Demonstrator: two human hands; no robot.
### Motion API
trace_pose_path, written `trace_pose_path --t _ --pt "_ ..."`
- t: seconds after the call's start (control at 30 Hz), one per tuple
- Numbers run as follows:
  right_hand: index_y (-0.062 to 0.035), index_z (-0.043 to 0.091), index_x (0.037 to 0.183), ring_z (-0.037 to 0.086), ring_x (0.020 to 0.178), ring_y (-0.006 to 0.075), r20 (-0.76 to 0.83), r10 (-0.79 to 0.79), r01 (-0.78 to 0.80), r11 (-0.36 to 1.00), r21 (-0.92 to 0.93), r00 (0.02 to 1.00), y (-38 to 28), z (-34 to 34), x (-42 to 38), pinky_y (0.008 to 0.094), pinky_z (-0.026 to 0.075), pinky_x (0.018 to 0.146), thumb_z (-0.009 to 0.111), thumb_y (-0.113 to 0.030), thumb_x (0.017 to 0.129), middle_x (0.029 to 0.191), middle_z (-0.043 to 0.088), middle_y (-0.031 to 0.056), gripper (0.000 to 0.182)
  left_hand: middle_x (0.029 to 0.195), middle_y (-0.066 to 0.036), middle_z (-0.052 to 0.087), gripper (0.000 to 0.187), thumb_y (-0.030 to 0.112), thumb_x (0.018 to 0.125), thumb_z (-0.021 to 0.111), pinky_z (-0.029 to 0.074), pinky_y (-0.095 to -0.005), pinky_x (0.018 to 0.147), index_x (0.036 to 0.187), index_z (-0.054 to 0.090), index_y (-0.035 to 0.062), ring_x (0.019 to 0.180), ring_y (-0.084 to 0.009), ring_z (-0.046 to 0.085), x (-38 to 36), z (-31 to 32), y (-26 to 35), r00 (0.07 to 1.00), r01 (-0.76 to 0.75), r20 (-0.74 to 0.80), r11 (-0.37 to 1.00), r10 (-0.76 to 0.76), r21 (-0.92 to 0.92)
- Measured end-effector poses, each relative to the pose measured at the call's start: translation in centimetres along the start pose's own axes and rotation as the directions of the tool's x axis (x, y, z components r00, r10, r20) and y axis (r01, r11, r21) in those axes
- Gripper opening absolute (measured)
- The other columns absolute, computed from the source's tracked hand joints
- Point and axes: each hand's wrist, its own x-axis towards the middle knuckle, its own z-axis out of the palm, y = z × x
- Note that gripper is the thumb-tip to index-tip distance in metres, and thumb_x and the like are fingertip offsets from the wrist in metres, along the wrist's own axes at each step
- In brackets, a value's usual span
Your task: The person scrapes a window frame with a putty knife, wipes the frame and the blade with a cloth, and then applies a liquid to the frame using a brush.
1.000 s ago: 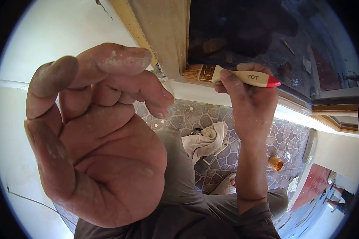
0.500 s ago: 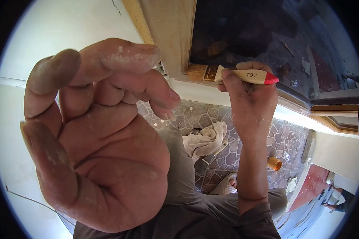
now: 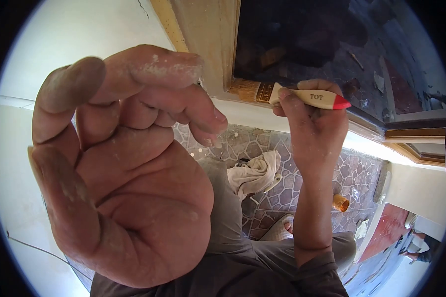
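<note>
My right hand point(image 3: 316, 119) grips a paintbrush point(image 3: 302, 97) by its pale wooden handle, which has a red tip and the letters TOT. The brush's brown bristles touch the lower rail of the wooden window frame point(image 3: 235, 91), close to its left corner. Dark glass point(image 3: 302, 39) sits just above the brush. Large and close to the camera, my left hand point(image 3: 129, 173) is raised with its palm towards me. Its fingers are curled but apart, nothing lies in them, and whitish dust marks the skin.
Below, on the stone-patterned floor point(image 3: 282, 193), lie a crumpled beige cloth point(image 3: 255, 173) and an orange-stained container point(image 3: 340, 203). A pale wall point(image 3: 99, 29) rises on the left. At the far right, part of another person point(image 3: 423, 247) shows.
The brush and my right hand have shifted slightly to the right along the lower rail, and more bristle shows. My left hand has barely moved.
</note>
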Motion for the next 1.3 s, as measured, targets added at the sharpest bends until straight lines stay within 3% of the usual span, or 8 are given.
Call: trace_pose_path --t 0.17,0.33,0.53,0.8,0.9,0.97,1.17,1.3 --pt "0.0009 0.058 0.095 0.067 0.069 0.0123 0.012 0.01 -0.012 0.984 0.178 1.0 0.3 0.7 0.0 0.0248 0.052 0.062 0.073 -0.005 0.082 0.076 0.068 0.0106 0.02 0.116 -0.032 0.055 0.052 0.034 0.103 0.022 0.048 -0.0389 0.065 0.13 0.046 -0.004 0.077 -0.0325 0.057 0.4 1.3 0.4 0.996 0.094 -0.015 0.985 -0.093 0.148" --pt "0.0004 0.057 0.094 0.065 0.068 0.0105 0.015 -0.041 0.042 0.997 -0.072 0.999 1.0 0.3 0.0 0.0231 0.052 0.063 0.072 -0.004 0.082 0.074 0.066 0.0081 0.02 0.117 -0.032 0.055 0.052 0.034 0.103 0.022 0.048 -0.0389 0.067 0.129 0.046 -0.0041 0.076 -0.0324 0.057 0.4 1.2 0.6 0.996 0.087 0.013 0.983 -0.09 0.159" --pt "0.0004 0.057 0.094 0.066 0.069 0.0119 0.001 -0.008 0.008 0.995 0.103 1.0 0.6 0.6 -0.6 0.024 0.053 0.063 0.071 -0.005 0.083 0.077 0.068 0.0103 0.019 0.117 -0.032 0.055 0.052 0.034 0.103 0.021 0.047 -0.0396 0.069 0.129 0.046 -0.0046 0.076 -0.0326 0.057 0.3 1.0 0.4 0.997 0.063 0.03 0.992 -0.066 0.11" --pt "0.0001 0.058 0.093 0.064 0.066 0.0116 -0.044 -0.016 0.014 0.999 -0.036 0.999 1.0 0.4 -0.4 0.0229 0.051 0.062 0.071 -0.006 0.082 0.075 0.067 0.0106 0.018 0.116 -0.032 0.055 0.052 0.034 0.103 0.021 0.046 -0.0388 0.067 0.127 0.045 -0.0047 0.075 -0.0322 0.057 0.2 0.2 -0.3 0.992 -0.038 0.115 0.998 0.043 -0.044" --pt "0.0003 0.058 0.093 0.065 0.065 0.0125 -0.061 -0.011 0.007 0.997 -0.071 0.998 1.0 -0.1 -0.2 0.0233 0.051 0.06 0.07 -0.005 0.082 0.074 0.067 0.0106 0.018 0.117 -0.032 0.055 0.05 0.034 0.103 0.021 0.046 -0.0387 0.066 0.124 0.046 -0.0044 0.075 -0.0322 0.057 0.2 0.9 0.1 0.996 0.073 0.036 0.982 -0.08 0.175" --pt "0.0004 0.058 0.093 0.065 0.064 0.0128 -0.066 -0.013 0.007 0.996 -0.091 0.998 0.9 -0.6 0.0 0.0233 0.05 0.06 0.07 -0.005 0.081 0.073 0.067 0.0103 0.018 0.117 -0.032 0.055 0.049 0.034 0.103 0.022 0.046 -0.0388 0.066 0.123 0.046 -0.004 0.076 -0.0321 0.056 0.1 -0.1 -0.6 0.989 -0.051 0.136 0.998 0.055 -0.034" --pt "0.0053 0.055 0.098 0.068 0.07 0.0157 -0.011 0.036 -0.037 0.993 -0.113 0.999 0.1 -1.5 0.4 0.0262 0.057 0.065 0.065 -0.001 0.086 0.083 0.068 0.0148 0.017 0.117 -0.032 0.055 0.05 0.035 0.103 0.024 0.045 -0.0385 0.066 0.124 0.046 -0.0046 0.077 -0.0319 0.056 -0.1 -0.2 -0.6 0.989 -0.048 0.138 0.998 0.054 -0.048" --pt "0.0023 0.057 0.094 0.066 0.061 0.0126 -0.072 0.05 -0.056 0.995 -0.082 0.996 0.0 -2.0 0.6 0.024 0.051 0.058 0.068 -0.004 0.081 0.068 0.066 0.0099 0.019 0.117 -0.032 0.055 0.05 0.035 0.103 0.025 0.044 -0.0386 0.066 0.124 0.046 -0.0046 0.077 -0.032 0.056 -0.3 0.9 0.1 1.0 0.012 0.002 0.999 -0.012 -0.04"
